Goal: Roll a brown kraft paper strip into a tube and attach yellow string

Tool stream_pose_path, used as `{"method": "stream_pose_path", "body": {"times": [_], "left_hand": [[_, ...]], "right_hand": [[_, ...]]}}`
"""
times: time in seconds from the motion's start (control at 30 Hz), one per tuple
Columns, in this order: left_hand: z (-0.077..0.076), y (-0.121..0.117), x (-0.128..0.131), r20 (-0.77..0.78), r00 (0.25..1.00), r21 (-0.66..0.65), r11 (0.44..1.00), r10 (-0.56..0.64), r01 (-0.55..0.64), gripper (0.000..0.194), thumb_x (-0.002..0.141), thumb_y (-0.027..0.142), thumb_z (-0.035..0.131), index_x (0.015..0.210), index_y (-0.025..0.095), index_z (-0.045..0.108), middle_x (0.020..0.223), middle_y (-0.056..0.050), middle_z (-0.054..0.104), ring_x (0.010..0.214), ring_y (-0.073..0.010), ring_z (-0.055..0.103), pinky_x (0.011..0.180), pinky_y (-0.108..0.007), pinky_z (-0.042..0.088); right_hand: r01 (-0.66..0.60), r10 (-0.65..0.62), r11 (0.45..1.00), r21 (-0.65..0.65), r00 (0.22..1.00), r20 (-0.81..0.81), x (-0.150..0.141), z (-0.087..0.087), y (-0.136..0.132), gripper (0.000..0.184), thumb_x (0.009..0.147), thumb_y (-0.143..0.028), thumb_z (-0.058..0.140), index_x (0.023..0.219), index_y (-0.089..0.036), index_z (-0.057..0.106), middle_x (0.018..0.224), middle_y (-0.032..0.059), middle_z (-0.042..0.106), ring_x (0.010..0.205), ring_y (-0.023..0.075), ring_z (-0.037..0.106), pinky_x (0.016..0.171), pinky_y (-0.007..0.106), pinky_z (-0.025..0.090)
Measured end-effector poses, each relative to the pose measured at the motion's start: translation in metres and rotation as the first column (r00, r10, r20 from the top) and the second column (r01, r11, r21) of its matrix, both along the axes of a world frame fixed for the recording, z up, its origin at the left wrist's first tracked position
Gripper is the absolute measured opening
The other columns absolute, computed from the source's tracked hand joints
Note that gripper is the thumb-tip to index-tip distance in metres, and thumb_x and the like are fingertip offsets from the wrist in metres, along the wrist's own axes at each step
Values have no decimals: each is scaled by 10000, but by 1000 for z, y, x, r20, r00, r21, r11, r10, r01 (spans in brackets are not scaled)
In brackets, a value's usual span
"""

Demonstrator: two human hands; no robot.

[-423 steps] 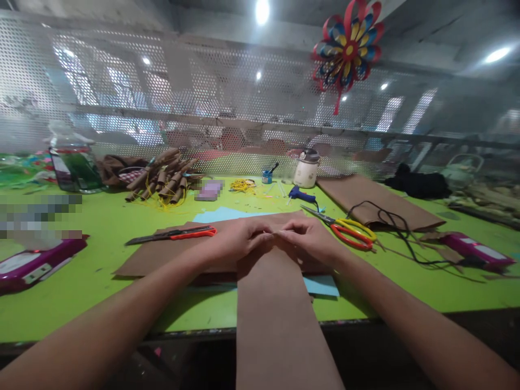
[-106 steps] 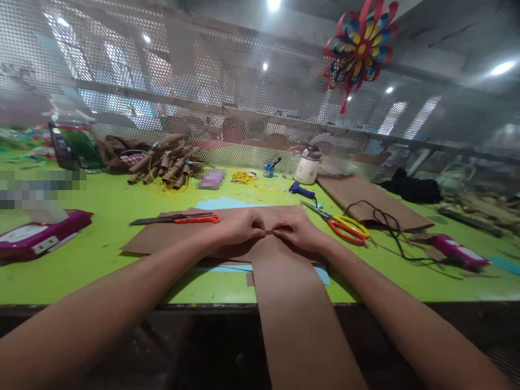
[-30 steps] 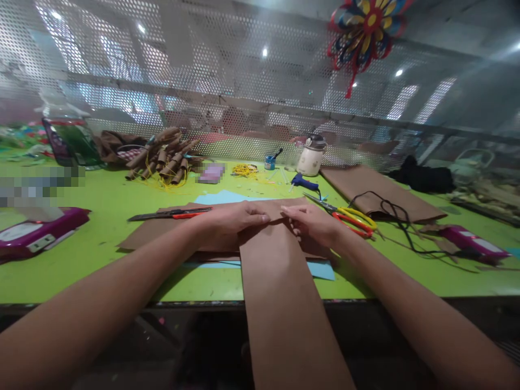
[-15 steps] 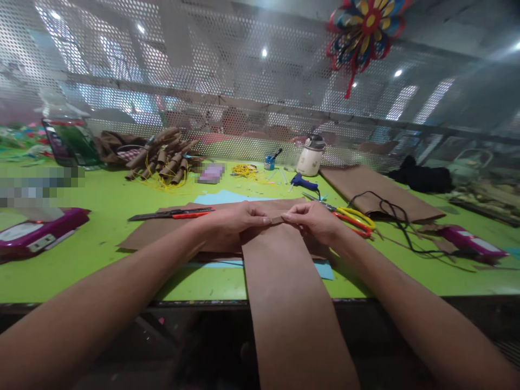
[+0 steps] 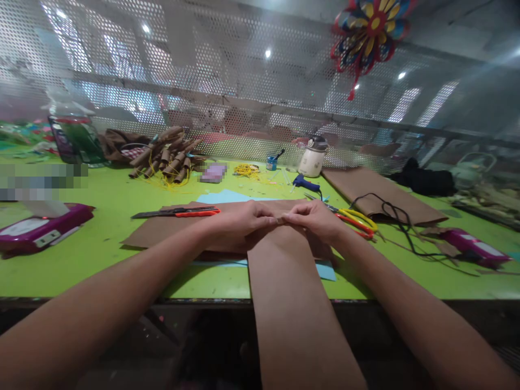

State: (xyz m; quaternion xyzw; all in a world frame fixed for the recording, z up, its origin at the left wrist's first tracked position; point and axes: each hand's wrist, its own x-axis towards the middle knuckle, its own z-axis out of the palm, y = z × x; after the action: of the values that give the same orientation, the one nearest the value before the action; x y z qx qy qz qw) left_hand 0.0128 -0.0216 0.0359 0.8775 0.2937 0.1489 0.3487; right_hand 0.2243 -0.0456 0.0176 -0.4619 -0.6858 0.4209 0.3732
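Note:
A long strip of brown paper [image 5: 290, 303] runs from the table over its front edge toward me. Its far end is turned over in a narrow fold or roll. My left hand [image 5: 254, 219] pinches that end from the left, thumb on top. From the right, my right hand [image 5: 311, 216] pinches the same end, with the thumbs close together. Beneath my hands lie brown paper sheets [image 5: 150, 233] on light blue paper [image 5: 327, 271]. A red and black utility knife [image 5: 197, 212] rests by my left wrist. Scissors with yellow and red handles [image 5: 357, 219] lie beside my right hand.
A blue glue gun [image 5: 306, 184] with a black cord lies behind my right hand. Rolled brown paper tubes [image 5: 174, 157], a bottle of green liquid [image 5: 81, 138] and a white flask [image 5: 312, 157] stand farther back. Folded brown paper [image 5: 382, 195] is at right. Purple power strips [image 5: 49, 230] sit either side.
My left thumb has moved in closer to my right thumb along the folded end. Both hands keep their pinch on the brown paper strip. The whole view has shifted slightly.

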Motion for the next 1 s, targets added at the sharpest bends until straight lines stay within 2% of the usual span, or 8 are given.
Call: {"method": "stream_pose_path", "body": {"times": [0.13, 0.33, 0.4, 0.53, 0.63, 0.73, 0.83, 1.0], "left_hand": [[1, 0, 0, -45, 999, 52, 999, 16, -14, 404, 870, 487, 402, 799, 152, 615, 682, 9, 555, 600, -104, 471, 528, -208, 313], [4, 4, -6, -129, 991, 60, 998, 40, -33, 386, 863, 505, 420, 742, 172, 573, 552, 21, 551, 506, -104, 472, 493, -218, 305], [5, 5, -9, -128, 991, 9, 1000, 23, -22, 372, 862, 501, 430, 739, 175, 563, 533, 23, 563, 492, -106, 488, 494, -218, 320], [7, 8, -15, -87, 996, -218, 976, -30, 10, 373, 854, 500, 455, 681, 174, 512, 448, 31, 543, 418, -100, 490, 491, -218, 351], [8, 11, -18, -55, 997, -276, 961, -52, 35, 374, 844, 491, 482, 655, 169, 508, 432, 22, 557, 411, -99, 505, 503, -218, 372], [8, 13, -18, -62, 997, -248, 968, -45, 28, 362, 840, 469, 494, 638, 169, 503, 426, 22, 558, 405, -101, 517, 486, -212, 375], [7, 15, -17, -70, 998, -130, 991, -6, -4, 348, 820, 445, 519, 616, 165, 514, 432, 28, 538, 400, -93, 496, 447, -197, 343], [5, 17, -17, -70, 996, 35, 998, 47, -45, 351, 812, 418, 508, 574, 160, 521, 454, 29, 512, 429, -81, 441, 451, -197, 301]], "right_hand": [[65, -65, 997, 41, 998, -15, 0, -1, -1, 301, 675, -429, 692, 571, -152, 636, 486, -36, 463, 462, 69, 348, 447, 229, 243], [125, -121, 992, 24, 986, -115, 5, -5, 3, 301, 613, -420, 756, 559, -152, 629, 457, -44, 451, 442, 61, 322, 435, 225, 202], [144, -143, 990, -1, 982, -125, 7, -5, 4, 293, 602, -418, 766, 572, -155, 639, 468, -43, 464, 446, 62, 337, 440, 222, 216], [169, -178, 983, -69, 970, -163, 13, -5, 5, 288, 578, -411, 786, 601, -152, 663, 519, -26, 522, 466, 70, 391, 454, 226, 264], [145, -156, 986, -80, 975, -157, 17, -6, 7, 290, 594, -425, 775, 631, -153, 681, 508, -33, 509, 443, 62, 369, 438, 223, 249], [119, -128, 990, -78, 983, -132, 18, -6, 8, 297, 623, -445, 751, 644, -158, 679, 463, -49, 470, 404, 55, 331, 407, 217, 200], [120, -130, 989, -89, 985, -117, 18, -4, 7, 306, 632, -454, 739, 633, -159, 657, 447, -60, 446, 379, 51, 309, 386, 216, 174], [85, -85, 996, 7, 996, -3, 17, 2, 5, 335, 706, -468, 668, 619, -147, 628, 480, -43, 477, 437, 68, 383, 437, 220, 282]]}}
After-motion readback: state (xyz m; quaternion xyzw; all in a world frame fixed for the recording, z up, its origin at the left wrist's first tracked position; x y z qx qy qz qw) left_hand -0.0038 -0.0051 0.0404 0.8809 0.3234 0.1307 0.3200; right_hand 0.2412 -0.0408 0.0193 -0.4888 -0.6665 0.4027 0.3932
